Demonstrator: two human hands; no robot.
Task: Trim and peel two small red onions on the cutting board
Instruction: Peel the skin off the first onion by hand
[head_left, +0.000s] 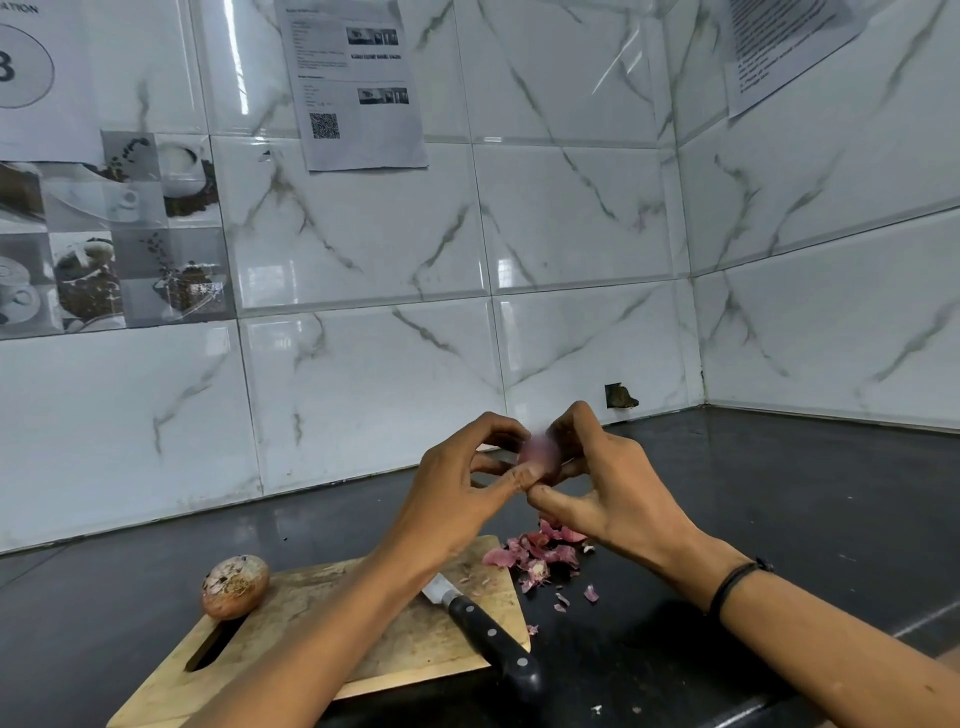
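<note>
An unpeeled, papery brown-skinned onion (235, 587) sits at the far left corner of the worn wooden cutting board (291, 613), right by the end of its handle slot and close to the board's edge. My left forearm crosses the board, and my left hand (457, 493) is raised above its far edge. A steel knife with a black riveted handle (488, 634) lies slantwise on the board. Its blade is partly under my forearm and its handle runs over the near right edge. Both hands meet in the air: the left hand's thumb and fingertips and the right hand (608, 483) pinch a small red onion (540, 452), blurred, between them. Below the right hand a heap of purple-red onion skins (540, 553) lies on the glossy black desk (779, 493), just off the board's right corner, with a few scraps scattered nearer. Right of my banded wrist the desk runs open to the corner. White marble-look tiles (363, 234) with taped paper sheets (358, 83) close it in behind and to the right.
</note>
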